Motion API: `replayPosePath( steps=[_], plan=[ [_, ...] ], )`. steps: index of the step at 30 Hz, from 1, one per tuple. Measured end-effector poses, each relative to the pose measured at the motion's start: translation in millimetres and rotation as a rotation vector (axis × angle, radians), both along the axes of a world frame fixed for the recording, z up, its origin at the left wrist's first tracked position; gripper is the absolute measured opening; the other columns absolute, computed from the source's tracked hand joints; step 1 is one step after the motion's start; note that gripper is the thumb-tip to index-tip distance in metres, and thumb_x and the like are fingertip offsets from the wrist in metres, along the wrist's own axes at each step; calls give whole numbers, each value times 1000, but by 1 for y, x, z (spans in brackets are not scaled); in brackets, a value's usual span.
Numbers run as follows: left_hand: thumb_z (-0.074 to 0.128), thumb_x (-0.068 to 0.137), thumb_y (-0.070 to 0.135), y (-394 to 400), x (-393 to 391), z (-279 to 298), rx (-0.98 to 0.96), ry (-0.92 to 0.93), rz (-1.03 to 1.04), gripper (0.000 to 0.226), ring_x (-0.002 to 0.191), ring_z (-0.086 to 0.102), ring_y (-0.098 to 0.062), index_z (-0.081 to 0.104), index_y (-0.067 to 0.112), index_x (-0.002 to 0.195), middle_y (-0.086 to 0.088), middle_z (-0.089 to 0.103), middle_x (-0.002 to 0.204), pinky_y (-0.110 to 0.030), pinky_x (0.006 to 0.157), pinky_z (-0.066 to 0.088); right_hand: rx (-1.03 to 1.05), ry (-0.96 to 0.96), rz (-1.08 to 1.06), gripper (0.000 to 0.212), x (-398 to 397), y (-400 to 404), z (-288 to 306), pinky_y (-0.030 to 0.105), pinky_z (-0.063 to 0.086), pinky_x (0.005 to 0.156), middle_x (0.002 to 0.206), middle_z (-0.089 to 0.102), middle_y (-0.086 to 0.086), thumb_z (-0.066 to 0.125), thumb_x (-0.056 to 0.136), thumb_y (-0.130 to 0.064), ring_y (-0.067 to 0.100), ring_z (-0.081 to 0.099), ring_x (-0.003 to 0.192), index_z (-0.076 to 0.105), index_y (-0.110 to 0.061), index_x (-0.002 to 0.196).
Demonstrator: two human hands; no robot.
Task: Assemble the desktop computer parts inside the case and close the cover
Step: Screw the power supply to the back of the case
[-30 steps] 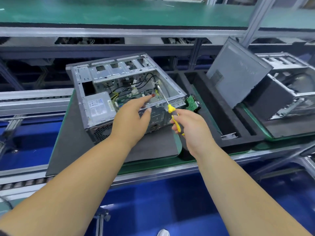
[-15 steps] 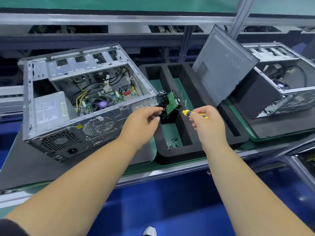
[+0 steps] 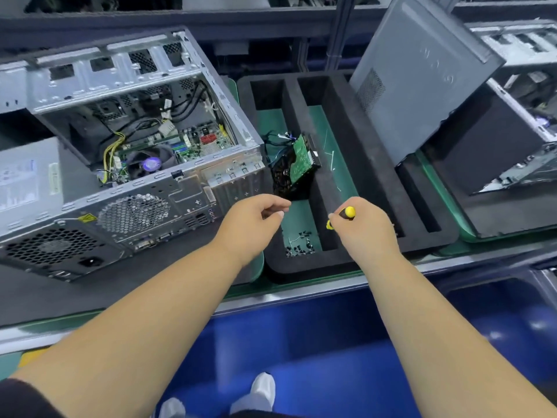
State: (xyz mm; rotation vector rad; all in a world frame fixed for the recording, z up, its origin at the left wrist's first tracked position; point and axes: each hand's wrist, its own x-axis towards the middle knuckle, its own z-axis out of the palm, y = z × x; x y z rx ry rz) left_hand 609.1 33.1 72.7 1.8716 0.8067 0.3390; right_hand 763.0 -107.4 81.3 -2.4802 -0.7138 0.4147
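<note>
Both my hands have drawn back toward me from the card since a moment ago. My left hand (image 3: 251,224) hovers with loosely curled fingers, holding nothing, just above the black foam tray (image 3: 355,164). My right hand (image 3: 363,229) grips the yellow screwdriver (image 3: 346,214). Near the screws (image 3: 300,245), the green circuit card (image 3: 298,164) leans in the tray's left compartment, beside the open computer case (image 3: 129,164). A grey side cover (image 3: 422,76) stands tilted at right.
</note>
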Motion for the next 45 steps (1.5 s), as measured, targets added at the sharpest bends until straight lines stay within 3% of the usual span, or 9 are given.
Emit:
replayPosePath(
  steps=[3, 5, 12, 16, 22, 30, 40, 45],
  plan=[
    [59, 94, 12, -2, 3, -4, -2, 14, 4, 26, 92, 60, 9, 72, 28, 109, 20, 70, 101, -1, 77, 42, -67, -1, 58, 14, 5, 0, -14, 32, 49, 61, 76, 64, -1, 59, 91, -34, 20, 59, 74, 60, -22, 84],
    [59, 94, 12, -3, 4, -5, -6, 11, 8, 25, 91, 60, 10, 72, 27, 109, 19, 70, 102, 2, 75, 40, -74, -4, 82, 15, 6, 1, -22, 29, 42, 56, 75, 62, -3, 59, 92, -35, 16, 57, 72, 58, -23, 85],
    [60, 94, 13, -4, 7, -6, -9, 19, 19, 25, 90, 61, 8, 73, 29, 107, 19, 70, 99, -1, 78, 43, -98, -66, 138, 16, 8, 7, -30, 35, 51, 63, 77, 60, -3, 61, 93, -38, 21, 57, 73, 58, -22, 90],
    [60, 93, 14, -4, 9, -8, -8, 16, 21, 24, 92, 62, 5, 73, 31, 105, 19, 70, 99, -11, 84, 46, -113, -74, 166, 16, 8, 9, -32, 33, 49, 61, 77, 59, -2, 60, 93, -36, 21, 57, 73, 58, -20, 92],
    [60, 93, 14, -5, 10, -11, -7, 19, 15, 25, 91, 62, 5, 73, 34, 103, 21, 70, 96, -15, 86, 48, -120, -68, 180, 15, 7, 12, -33, 31, 45, 61, 77, 59, -3, 60, 94, -36, 21, 57, 74, 58, -21, 92],
    [60, 93, 13, -7, 9, -10, -24, 27, 12, 25, 91, 63, 3, 72, 32, 103, 19, 71, 96, -17, 85, 48, -125, -57, 183, 16, 7, 12, -33, 31, 46, 61, 76, 60, -2, 59, 94, -37, 20, 58, 73, 58, -21, 91],
    [60, 93, 13, -5, 10, -8, -76, 21, 37, 25, 88, 62, 6, 72, 32, 103, 18, 71, 96, -7, 77, 44, -70, -68, 152, 17, 8, 9, -19, 36, 52, 65, 79, 59, -2, 60, 94, -38, 21, 58, 76, 59, -21, 91],
    [61, 93, 20, -4, 14, -6, -179, 54, 79, 21, 93, 65, -5, 71, 35, 102, 14, 71, 98, -21, 85, 49, 102, -22, 85, 15, 12, 1, 11, 34, 50, 64, 75, 61, -6, 61, 92, -36, 17, 57, 73, 61, -25, 82]
  ],
)
